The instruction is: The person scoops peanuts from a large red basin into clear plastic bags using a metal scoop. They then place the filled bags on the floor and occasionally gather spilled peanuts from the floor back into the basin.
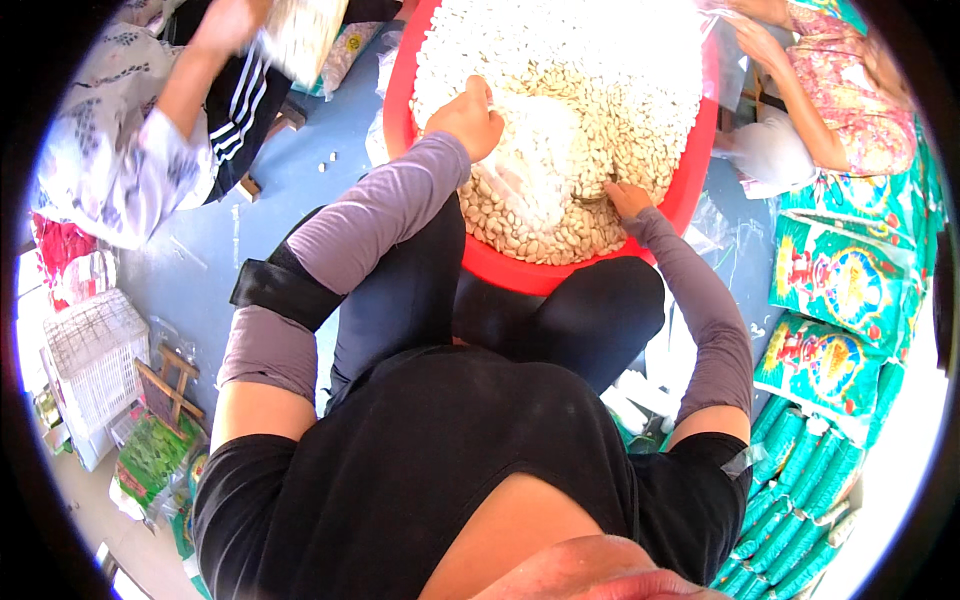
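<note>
A red tub (690,190) full of pale seeds (640,110), which look like pumpkin seeds, stands in front of my knees. Over the seeds lies a clear plastic bag (525,160), washed out by glare. My left hand (467,122) is closed at the bag's left side, pinching its edge. At the tub's right side, my right hand (628,200) reaches down to the seeds with its fingers curled. Something dark and thin shows by those fingertips, too small to name. The far part of the heap is overexposed.
At the far left a person's hand (232,22) moves a blurred pale packet (302,38). Another person's arm (800,100) is at the far right, near a white plastic bag (775,152). Green printed sacks (835,280) are stacked on the right; a white crate (95,370) stands left.
</note>
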Tool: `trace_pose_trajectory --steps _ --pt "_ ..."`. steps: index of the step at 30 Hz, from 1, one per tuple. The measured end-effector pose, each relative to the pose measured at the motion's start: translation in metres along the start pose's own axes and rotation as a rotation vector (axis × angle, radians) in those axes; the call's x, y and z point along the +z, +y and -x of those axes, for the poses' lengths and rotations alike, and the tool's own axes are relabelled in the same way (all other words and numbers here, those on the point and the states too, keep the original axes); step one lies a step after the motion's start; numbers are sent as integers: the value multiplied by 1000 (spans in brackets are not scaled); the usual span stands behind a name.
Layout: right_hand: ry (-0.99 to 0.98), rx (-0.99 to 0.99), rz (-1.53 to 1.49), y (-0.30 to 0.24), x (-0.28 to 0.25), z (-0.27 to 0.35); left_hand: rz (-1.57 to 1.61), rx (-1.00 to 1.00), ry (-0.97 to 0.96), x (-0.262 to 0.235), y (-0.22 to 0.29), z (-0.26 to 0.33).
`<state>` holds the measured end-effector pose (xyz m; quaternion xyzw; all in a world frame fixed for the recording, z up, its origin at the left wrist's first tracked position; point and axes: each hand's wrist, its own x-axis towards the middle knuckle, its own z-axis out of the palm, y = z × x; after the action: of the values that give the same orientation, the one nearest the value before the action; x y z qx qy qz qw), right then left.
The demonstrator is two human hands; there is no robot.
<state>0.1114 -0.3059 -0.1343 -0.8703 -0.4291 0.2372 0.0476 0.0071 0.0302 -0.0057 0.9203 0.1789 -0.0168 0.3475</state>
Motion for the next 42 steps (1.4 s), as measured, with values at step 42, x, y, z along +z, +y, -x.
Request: trace_pose_trajectory --steps 42 --pt "109 357 -406 -83 -115 74 256 123 -272 63 34 -22"
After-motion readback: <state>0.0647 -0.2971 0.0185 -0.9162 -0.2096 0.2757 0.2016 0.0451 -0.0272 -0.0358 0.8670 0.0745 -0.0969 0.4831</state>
